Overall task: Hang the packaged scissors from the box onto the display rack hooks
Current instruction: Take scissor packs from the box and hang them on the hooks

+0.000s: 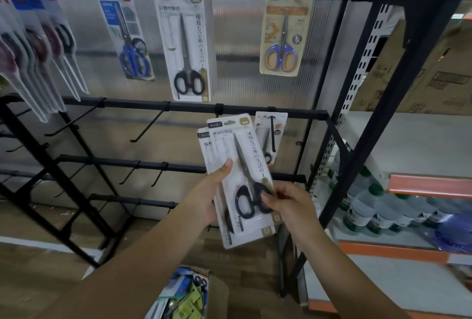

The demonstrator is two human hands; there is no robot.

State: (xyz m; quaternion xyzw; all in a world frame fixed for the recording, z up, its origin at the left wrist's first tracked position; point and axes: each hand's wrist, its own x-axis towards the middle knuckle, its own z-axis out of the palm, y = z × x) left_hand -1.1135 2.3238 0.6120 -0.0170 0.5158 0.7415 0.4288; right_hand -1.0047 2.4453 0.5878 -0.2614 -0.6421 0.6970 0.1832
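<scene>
My left hand [208, 196] holds a small stack of white packs of black-handled scissors [242, 165] from behind, thumb on the front. My right hand [286, 204] pinches the lower right edge of the front pack at the handles. The stack is in front of the second bar of the black display rack [178, 107]. A matching white pack [186, 43] hangs on the top bar, between a blue-handled pack [129, 35] and a blue-and-orange pack [284, 33]. A smaller pack [270, 135] hangs behind the stack. The cardboard box [184, 295] with more packs sits on the floor below.
Several red-handled packs [33, 45] hang at the top left. Bare hooks [148, 127] stick out from the lower bars. A black upright post [383, 104] stands to the right, beside a shelf with water bottles [370, 206] and cardboard cartons [421, 71].
</scene>
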